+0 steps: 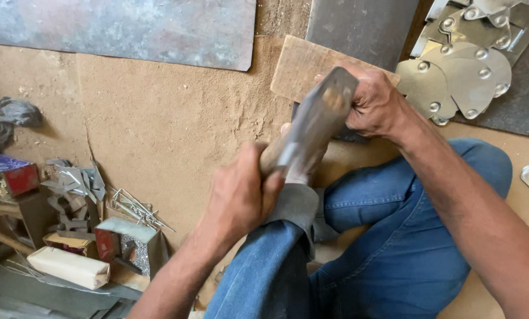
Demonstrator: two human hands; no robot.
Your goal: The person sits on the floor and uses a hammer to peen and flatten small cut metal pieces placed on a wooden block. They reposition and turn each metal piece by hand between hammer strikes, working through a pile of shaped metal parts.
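Steel strip (314,127), blurred, sits dead centre between our hands. Our left hand (241,192) at 7 o'clock, fingers wrapped tight on its lower end; our right hand (373,100) at 1 o'clock, fingers curled over top end, above wooden block (297,68). White oblong packet (69,267) at 8 o'clock; red-and-blue box (7,174) at 9.

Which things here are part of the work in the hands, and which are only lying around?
In use:
- left hand gripping the wooden handle
- right hand on the blurred grey metal tool
- wooden board under them

Lying about:
- riveted metal plates
- metal scraps
- small boxes
- grey rag
- white packet
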